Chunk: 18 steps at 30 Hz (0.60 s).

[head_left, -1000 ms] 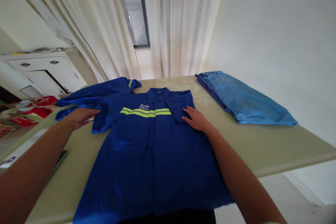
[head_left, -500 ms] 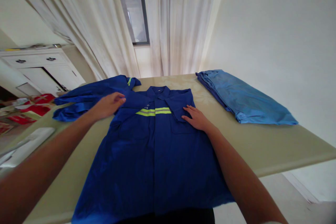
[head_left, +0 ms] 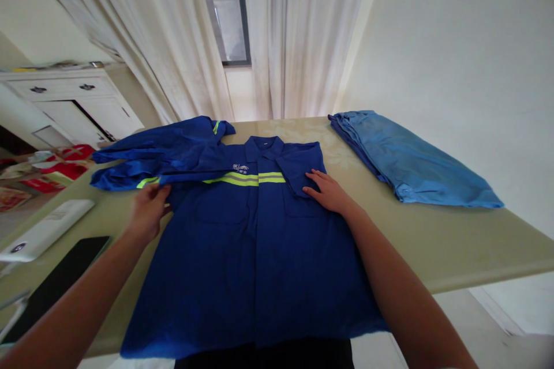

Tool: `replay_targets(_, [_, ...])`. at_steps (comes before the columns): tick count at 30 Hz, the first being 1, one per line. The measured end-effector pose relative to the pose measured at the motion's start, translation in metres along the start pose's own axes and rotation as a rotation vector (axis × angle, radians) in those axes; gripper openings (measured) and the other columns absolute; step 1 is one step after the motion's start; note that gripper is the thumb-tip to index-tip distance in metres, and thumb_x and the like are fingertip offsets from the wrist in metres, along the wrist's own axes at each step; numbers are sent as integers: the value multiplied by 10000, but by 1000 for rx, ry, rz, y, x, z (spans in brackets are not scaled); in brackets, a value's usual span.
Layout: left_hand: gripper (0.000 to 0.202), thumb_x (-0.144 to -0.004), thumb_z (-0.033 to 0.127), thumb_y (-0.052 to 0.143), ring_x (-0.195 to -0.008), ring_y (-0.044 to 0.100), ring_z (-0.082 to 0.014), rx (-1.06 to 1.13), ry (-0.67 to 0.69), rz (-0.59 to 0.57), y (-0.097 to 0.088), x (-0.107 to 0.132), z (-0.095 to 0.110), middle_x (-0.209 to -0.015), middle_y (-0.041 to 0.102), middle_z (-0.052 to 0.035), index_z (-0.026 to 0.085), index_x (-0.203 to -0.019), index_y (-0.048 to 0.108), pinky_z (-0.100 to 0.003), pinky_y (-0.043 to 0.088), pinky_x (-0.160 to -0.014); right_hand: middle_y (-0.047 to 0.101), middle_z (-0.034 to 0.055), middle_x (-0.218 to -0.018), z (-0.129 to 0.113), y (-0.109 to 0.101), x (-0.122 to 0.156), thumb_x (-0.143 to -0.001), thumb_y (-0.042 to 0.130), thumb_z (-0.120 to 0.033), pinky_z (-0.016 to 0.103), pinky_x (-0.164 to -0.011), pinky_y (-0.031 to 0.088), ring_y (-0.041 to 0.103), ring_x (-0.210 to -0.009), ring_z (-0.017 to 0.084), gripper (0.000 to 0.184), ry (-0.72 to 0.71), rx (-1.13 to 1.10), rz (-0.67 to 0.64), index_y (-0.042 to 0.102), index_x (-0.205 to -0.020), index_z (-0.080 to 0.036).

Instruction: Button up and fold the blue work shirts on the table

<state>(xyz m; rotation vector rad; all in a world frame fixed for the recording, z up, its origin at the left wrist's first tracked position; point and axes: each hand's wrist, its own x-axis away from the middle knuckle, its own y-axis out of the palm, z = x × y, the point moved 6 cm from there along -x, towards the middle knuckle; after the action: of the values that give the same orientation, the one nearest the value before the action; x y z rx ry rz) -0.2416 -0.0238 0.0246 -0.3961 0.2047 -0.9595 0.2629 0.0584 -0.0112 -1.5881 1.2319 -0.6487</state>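
Observation:
A dark blue work jacket (head_left: 255, 253) lies front up, collar away from me, with a yellow-and-grey reflective stripe and a white logo on its chest. My left hand (head_left: 151, 207) pinches the lower edge of its left-side sleeve, near a reflective band (head_left: 148, 182). That sleeve reaches out to the left, against a second bundle of blue cloth (head_left: 173, 141). Spread flat, my right hand (head_left: 329, 190) rests on the other sleeve, which is folded in over the chest.
Folded lighter blue garments (head_left: 424, 161) lie at the right of the table (head_left: 467, 253). On the left are a white oblong device (head_left: 47, 230) and a black flat object (head_left: 60, 282). Behind stand a white cabinet (head_left: 64, 104) and curtains (head_left: 303, 34); red packages (head_left: 64, 170) sit beyond the left edge.
My left hand has moved left and toward me, and now grips the sleeve edge. The sleeve has shifted left, uncovering the chest logo. My right hand stays on the folded sleeve.

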Motion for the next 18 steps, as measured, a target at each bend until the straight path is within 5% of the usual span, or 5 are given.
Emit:
replay_targets(4, [292,-818,324,691,-780,705,-181,317,-246,54,0,16,-19,-1020,715,-40,264,-1082,582,-317,603,-684,451,177,-1656,-3,-1,0,-1033,499,-607,526,-1292,330,428,-1543,344,698,2,17,-10,549,-1561,-154])
replay_targets(8, [565,-718,366,806,-891,730,-253,138,-9,-78,7,31,-9,-1140,724,-72,280,-1237,599,-388,637,-748,455,174,-1652,-2,-1,-1,-1030,497,-609,548,-1286,334,428,-1542,353,697,15,26,-13,553,-1559,-159])
replay_targets(11, [420,-751,430,700,-916,705,-278,-152,308,-45,2,31,7,-1010,711,-67,260,-1135,678,-425,621,-824,467,171,-1645,-1,0,-1,-1031,493,-607,550,-1286,331,431,-1540,349,697,9,26,-8,549,-1563,-161])
replay_targets(14, [282,-734,355,600,-946,677,-286,-466,603,-305,9,26,19,-992,705,-75,275,-962,746,-437,577,-920,467,167,-1646,-1,0,-1,-1031,489,-606,554,-1280,341,432,-1540,348,689,-6,15,0,545,-1565,-173])
replay_targets(18, [304,-663,265,543,-845,662,-295,-754,635,-507,8,7,15,-884,685,-73,276,-904,728,-441,558,-867,473,178,-1639,-2,0,-1,-1027,505,-599,536,-1285,340,439,-1535,346,692,-5,21,1,558,-1554,-152])
